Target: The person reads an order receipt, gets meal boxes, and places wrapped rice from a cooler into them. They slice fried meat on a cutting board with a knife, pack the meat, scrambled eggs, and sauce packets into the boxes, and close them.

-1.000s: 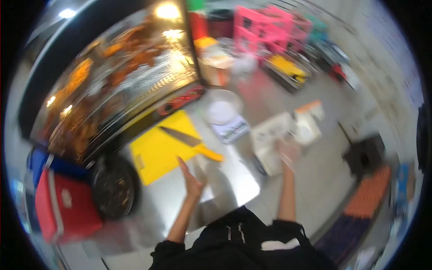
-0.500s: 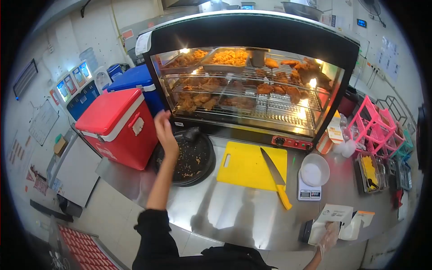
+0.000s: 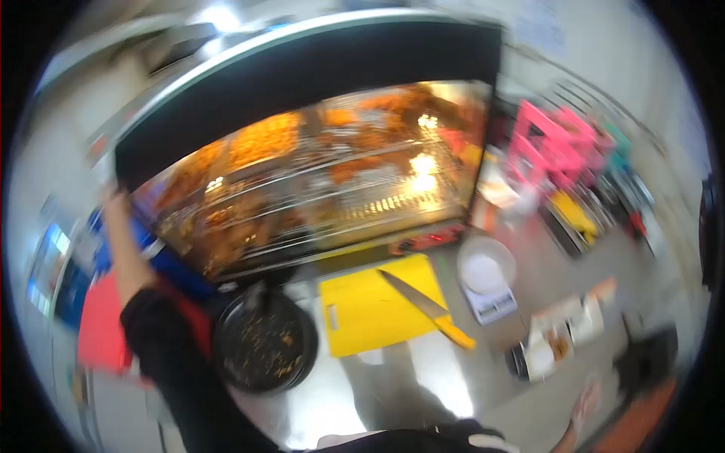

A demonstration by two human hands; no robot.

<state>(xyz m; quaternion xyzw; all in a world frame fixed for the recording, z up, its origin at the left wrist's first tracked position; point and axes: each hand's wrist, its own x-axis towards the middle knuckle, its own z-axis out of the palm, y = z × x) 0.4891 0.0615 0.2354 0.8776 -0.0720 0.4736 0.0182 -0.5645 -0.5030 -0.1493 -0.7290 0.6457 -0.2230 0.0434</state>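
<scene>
My left hand [image 3: 115,198] is raised at the left edge of the food warmer [image 3: 310,83], near its upper corner; motion smears the fingers. Fried food [image 3: 264,140] shows on the warmer's racks behind glass. Low on the right, my gloved right hand [image 3: 587,400] hangs off the takeaway box [image 3: 585,325], its fingers blurred. The box stands with its lid up and holds a brown piece of food [image 3: 557,346] beside a white round item [image 3: 539,358].
A yellow cutting board [image 3: 370,317] carries a knife [image 3: 423,302]. Right of it, a bowl [image 3: 487,266] sits on a scale [image 3: 492,303]. A black round pan [image 3: 264,347] with crumbs stands beside a red cooler [image 3: 102,325]. Pink baskets [image 3: 551,143] are at the back right.
My left hand has moved up and left from above the pan to the warmer's edge. My right hand has come out of the takeaway box. The view has turned.
</scene>
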